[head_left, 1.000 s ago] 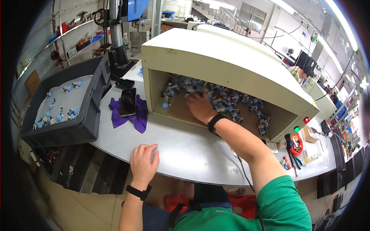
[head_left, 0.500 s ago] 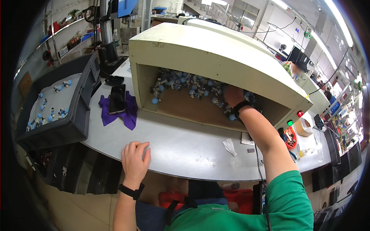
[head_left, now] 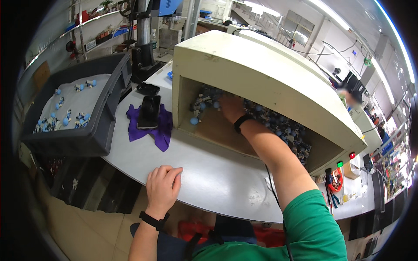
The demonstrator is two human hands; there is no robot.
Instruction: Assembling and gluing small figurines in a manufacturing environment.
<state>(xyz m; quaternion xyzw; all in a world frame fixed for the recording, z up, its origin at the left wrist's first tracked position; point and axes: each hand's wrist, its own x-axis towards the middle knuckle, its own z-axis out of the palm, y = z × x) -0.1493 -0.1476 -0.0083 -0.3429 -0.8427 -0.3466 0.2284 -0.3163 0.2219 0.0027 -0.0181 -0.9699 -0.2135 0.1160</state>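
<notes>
The right hand (head_left: pixel 230 108) is reaching deep into the cream box (head_left: pixel 261 74), its grip hidden among the blue-and-white parts (head_left: pixel 278 126), and could be knocking some out onto the desk (head_left: pixel 209 174) while the left hand (head_left: pixel 162 187) is lying flat, empty.

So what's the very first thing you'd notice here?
The big cream box lying open on the white table, with the right hand deep among small blue and white parts. At the far left, a grey bin holds more of them; the left hand rests flat on the table edge.
</notes>
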